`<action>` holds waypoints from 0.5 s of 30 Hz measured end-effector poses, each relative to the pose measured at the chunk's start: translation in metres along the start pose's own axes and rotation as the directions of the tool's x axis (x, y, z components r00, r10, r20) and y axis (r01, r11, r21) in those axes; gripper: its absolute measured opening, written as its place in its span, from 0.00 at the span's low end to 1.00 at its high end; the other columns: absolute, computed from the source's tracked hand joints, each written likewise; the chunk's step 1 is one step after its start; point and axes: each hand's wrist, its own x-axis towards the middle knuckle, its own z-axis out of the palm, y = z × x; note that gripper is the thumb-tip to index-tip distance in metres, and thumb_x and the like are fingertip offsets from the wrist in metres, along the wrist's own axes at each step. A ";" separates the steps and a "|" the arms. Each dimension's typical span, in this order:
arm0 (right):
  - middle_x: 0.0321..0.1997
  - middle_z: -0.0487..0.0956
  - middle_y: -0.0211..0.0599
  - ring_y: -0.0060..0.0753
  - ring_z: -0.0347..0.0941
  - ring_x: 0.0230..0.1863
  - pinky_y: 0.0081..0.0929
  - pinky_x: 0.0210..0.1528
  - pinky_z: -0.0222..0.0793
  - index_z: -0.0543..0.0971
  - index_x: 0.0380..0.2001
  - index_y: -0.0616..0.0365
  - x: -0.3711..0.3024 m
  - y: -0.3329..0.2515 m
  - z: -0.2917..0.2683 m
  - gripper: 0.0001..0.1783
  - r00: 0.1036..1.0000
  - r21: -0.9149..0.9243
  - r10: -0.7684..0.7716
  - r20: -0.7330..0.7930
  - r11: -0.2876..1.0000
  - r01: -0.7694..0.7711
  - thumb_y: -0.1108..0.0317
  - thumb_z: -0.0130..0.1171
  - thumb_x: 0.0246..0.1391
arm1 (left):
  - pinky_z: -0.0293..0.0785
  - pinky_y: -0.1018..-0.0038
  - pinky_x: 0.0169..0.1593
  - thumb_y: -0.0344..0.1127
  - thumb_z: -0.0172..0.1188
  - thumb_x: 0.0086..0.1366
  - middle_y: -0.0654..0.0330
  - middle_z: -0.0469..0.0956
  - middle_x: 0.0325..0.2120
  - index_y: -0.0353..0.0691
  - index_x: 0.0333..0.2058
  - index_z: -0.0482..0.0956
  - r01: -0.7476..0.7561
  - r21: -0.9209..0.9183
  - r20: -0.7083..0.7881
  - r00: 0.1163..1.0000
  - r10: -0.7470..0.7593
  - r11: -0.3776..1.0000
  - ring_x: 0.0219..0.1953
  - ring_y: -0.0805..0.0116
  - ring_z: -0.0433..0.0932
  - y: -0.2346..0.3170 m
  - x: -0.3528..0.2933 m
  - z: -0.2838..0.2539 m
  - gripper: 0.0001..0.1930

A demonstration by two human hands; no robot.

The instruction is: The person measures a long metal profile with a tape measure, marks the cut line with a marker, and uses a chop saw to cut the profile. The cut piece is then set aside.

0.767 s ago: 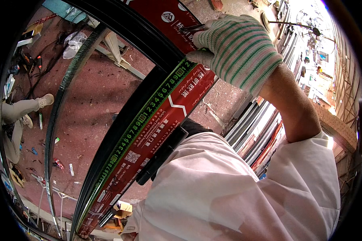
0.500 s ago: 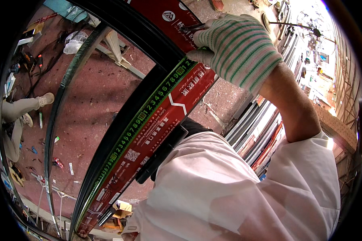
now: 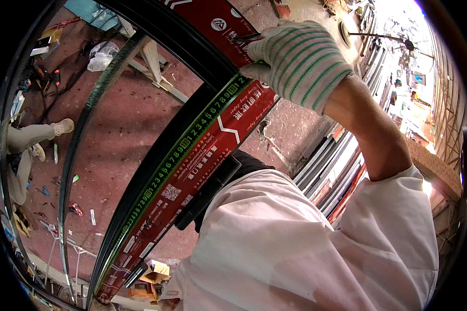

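My right hand (image 3: 301, 65), in a white knit glove with green stripes, is closed at the upper end of a long dark frame bar (image 3: 161, 150). Between its fingertips is a thin dark pen-like stick (image 3: 250, 37), its kind unclear. The thumb side rests by a green tape measure (image 3: 189, 140), stretched along the bar with its blade running down to the lower left. Red protective film (image 3: 233, 116) covers the bar's face beside the tape. At the bar's lower end, a small skin-toned patch (image 3: 105, 299) may be my left hand; its fingers cannot be made out.
A black handle-like fitting (image 3: 207, 194) sticks out from the bar near my body. A curved metal upright (image 3: 72, 166) stands to the left. Another person's legs (image 3: 31, 137) show at far left. Long metal profiles (image 3: 329, 171) lie stacked at right. A cardboard box (image 3: 155, 270) sits below.
My right hand has shifted very slightly left and stays at the same place on the bar. The whole view has moved a little; the tape still lies along the bar.
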 end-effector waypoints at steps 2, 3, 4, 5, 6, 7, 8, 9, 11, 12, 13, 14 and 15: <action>0.25 0.75 0.41 0.45 0.74 0.30 0.44 0.38 0.69 0.75 0.26 0.55 0.000 0.005 0.008 0.20 0.998 -0.004 -0.039 -0.041 0.999 0.039 0.51 0.55 0.64 | 0.61 0.79 0.21 0.46 0.53 0.76 0.70 0.71 0.18 0.44 0.27 0.72 -0.014 0.005 -0.019 1.000 0.014 1.000 0.16 0.78 0.61 -0.001 -0.005 0.002 0.18; 0.24 0.75 0.42 0.46 0.75 0.30 0.45 0.37 0.69 0.76 0.26 0.55 0.000 0.006 0.006 0.20 0.999 -0.016 -0.025 0.022 1.000 0.025 0.50 0.54 0.64 | 0.60 0.79 0.21 0.46 0.53 0.75 0.70 0.71 0.18 0.44 0.28 0.73 -0.024 0.009 -0.026 0.999 0.024 1.000 0.16 0.79 0.61 0.001 -0.007 0.003 0.17; 0.24 0.75 0.42 0.46 0.75 0.30 0.45 0.36 0.69 0.76 0.25 0.54 0.009 0.001 -0.008 0.21 0.967 -0.057 0.051 0.252 0.998 -0.037 0.50 0.54 0.65 | 0.60 0.79 0.20 0.46 0.54 0.75 0.70 0.71 0.18 0.44 0.28 0.73 -0.030 0.013 -0.039 0.999 0.030 0.999 0.16 0.79 0.61 0.001 -0.009 0.001 0.17; 0.24 0.76 0.43 0.46 0.76 0.29 0.46 0.35 0.69 0.77 0.25 0.54 0.013 -0.002 -0.015 0.21 0.876 -0.113 0.133 0.464 0.989 -0.090 0.49 0.53 0.65 | 0.60 0.79 0.20 0.46 0.54 0.75 0.70 0.71 0.18 0.44 0.28 0.73 -0.036 0.017 -0.050 0.998 0.037 0.999 0.17 0.79 0.62 0.001 -0.010 0.000 0.17; 0.25 0.78 0.43 0.47 0.78 0.31 0.46 0.36 0.71 0.79 0.27 0.54 0.009 -0.001 -0.009 0.21 0.953 -0.082 0.082 0.293 0.995 -0.061 0.49 0.54 0.64 | 0.60 0.79 0.20 0.47 0.54 0.75 0.71 0.70 0.18 0.44 0.28 0.74 -0.018 -0.006 -0.064 0.998 0.018 1.000 0.17 0.79 0.62 0.001 -0.009 0.003 0.16; 0.27 0.80 0.44 0.47 0.79 0.33 0.46 0.37 0.72 0.81 0.28 0.54 0.004 0.000 0.005 0.21 0.994 -0.057 0.030 0.109 0.998 -0.024 0.48 0.54 0.64 | 0.59 0.79 0.20 0.47 0.54 0.75 0.71 0.70 0.18 0.45 0.29 0.74 -0.001 -0.029 -0.079 0.997 -0.001 1.000 0.17 0.79 0.62 0.001 -0.007 0.005 0.16; 0.29 0.83 0.45 0.48 0.81 0.35 0.47 0.38 0.74 0.83 0.30 0.54 -0.001 0.003 0.014 0.22 0.997 -0.042 -0.019 -0.079 0.999 0.016 0.47 0.55 0.63 | 0.59 0.79 0.20 0.47 0.54 0.74 0.71 0.70 0.18 0.45 0.29 0.74 0.016 -0.053 -0.091 0.996 -0.021 0.998 0.17 0.79 0.62 0.001 -0.004 0.010 0.16; 0.31 0.84 0.43 0.45 0.82 0.36 0.44 0.40 0.74 0.84 0.33 0.53 -0.001 0.003 0.013 0.21 1.000 -0.034 0.019 -0.016 0.999 -0.020 0.47 0.55 0.63 | 0.59 0.79 0.20 0.47 0.54 0.74 0.72 0.69 0.18 0.46 0.28 0.73 0.004 -0.028 -0.111 0.994 -0.007 1.000 0.17 0.79 0.61 0.003 0.002 0.006 0.16; 0.33 0.86 0.40 0.41 0.84 0.37 0.39 0.44 0.76 0.85 0.38 0.52 0.006 0.000 0.010 0.21 0.991 -0.017 0.081 0.108 0.997 -0.080 0.46 0.56 0.63 | 0.59 0.79 0.19 0.46 0.54 0.74 0.73 0.68 0.18 0.47 0.27 0.72 -0.014 0.020 -0.164 0.986 0.017 1.000 0.16 0.79 0.61 0.003 0.014 -0.014 0.16; 0.35 0.87 0.38 0.38 0.84 0.38 0.36 0.45 0.76 0.86 0.41 0.52 0.008 -0.002 0.007 0.22 0.978 -0.021 0.116 0.173 0.993 -0.115 0.46 0.57 0.63 | 0.58 0.79 0.19 0.46 0.54 0.74 0.73 0.68 0.18 0.48 0.26 0.71 -0.005 -0.013 -0.089 0.996 0.004 1.000 0.16 0.79 0.61 0.003 0.018 -0.017 0.16; 0.36 0.88 0.36 0.36 0.85 0.39 0.33 0.47 0.77 0.86 0.43 0.51 0.010 -0.004 0.003 0.22 0.959 -0.027 0.154 0.239 0.988 -0.152 0.45 0.57 0.63 | 0.58 0.79 0.19 0.46 0.54 0.74 0.74 0.67 0.18 0.49 0.26 0.71 0.005 -0.043 -0.009 1.000 -0.005 0.999 0.16 0.80 0.61 0.004 0.020 -0.018 0.16; 0.37 0.89 0.35 0.33 0.86 0.40 0.31 0.49 0.78 0.87 0.46 0.51 0.011 -0.005 0.001 0.23 0.934 -0.034 0.189 0.303 0.982 -0.188 0.45 0.58 0.63 | 0.57 0.79 0.19 0.45 0.55 0.74 0.74 0.67 0.18 0.49 0.26 0.70 0.016 -0.073 0.068 0.998 -0.011 0.997 0.17 0.80 0.60 0.004 0.020 -0.020 0.16; 0.37 0.88 0.35 0.33 0.86 0.40 0.30 0.48 0.78 0.87 0.46 0.51 0.013 -0.007 -0.003 0.23 0.926 -0.043 0.196 0.322 0.980 -0.193 0.45 0.58 0.63 | 0.57 0.79 0.19 0.45 0.54 0.74 0.75 0.67 0.18 0.50 0.26 0.70 0.019 -0.056 0.033 0.999 -0.018 0.998 0.17 0.80 0.60 0.002 0.019 -0.018 0.15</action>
